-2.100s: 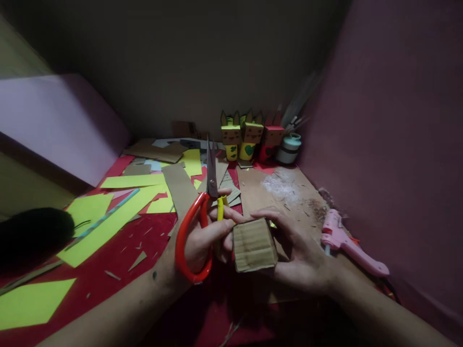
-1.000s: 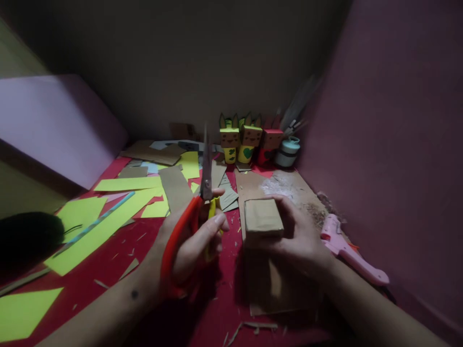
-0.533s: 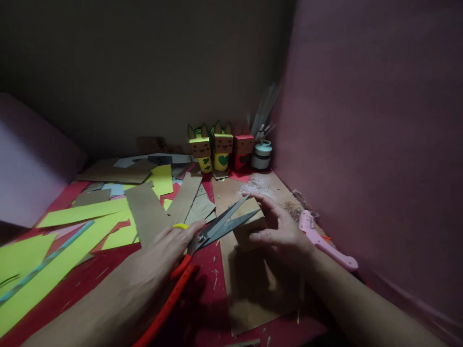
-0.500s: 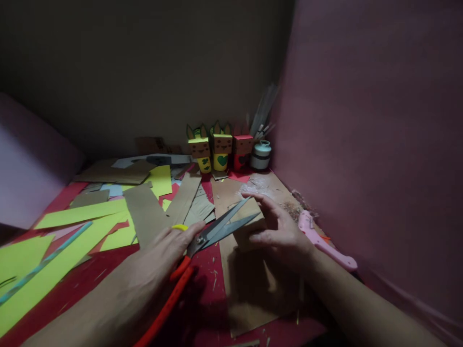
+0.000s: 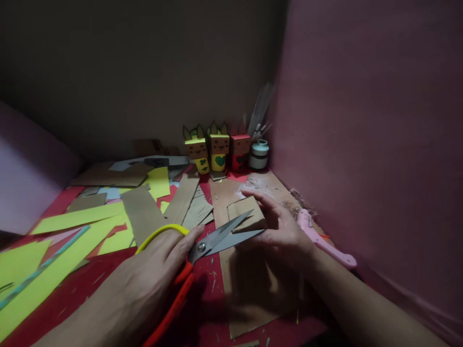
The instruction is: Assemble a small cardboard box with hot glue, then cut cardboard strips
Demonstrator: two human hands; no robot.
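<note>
My left hand (image 5: pixel 164 258) is closed round the scissors (image 5: pixel 202 247), which have one yellow and one red handle. Their blades are parted and point right, lying across the front of a small cardboard box (image 5: pixel 249 212). My right hand (image 5: pixel 280 226) grips that box from its right side, with the thumb near the lower blade's tip and the fingers behind the top. Under the box lies a flat cardboard sheet (image 5: pixel 249 294) with a dark shadow on it. Whether the blades touch the box, I cannot tell.
Cardboard and yellow paper strips (image 5: pixel 83 219) litter the left of the red tabletop (image 5: pixel 108 274). Three cardboard animal figures (image 5: pixel 219 144) stand at the back beside a lidded jar (image 5: pixel 259 155). A pink glue gun (image 5: pixel 325 243) lies by the pink wall at right.
The scissors have tilted and dropped a little, so the blades sit lower across the box and the yellow handle shows more. My right hand keeps its hold on the box.
</note>
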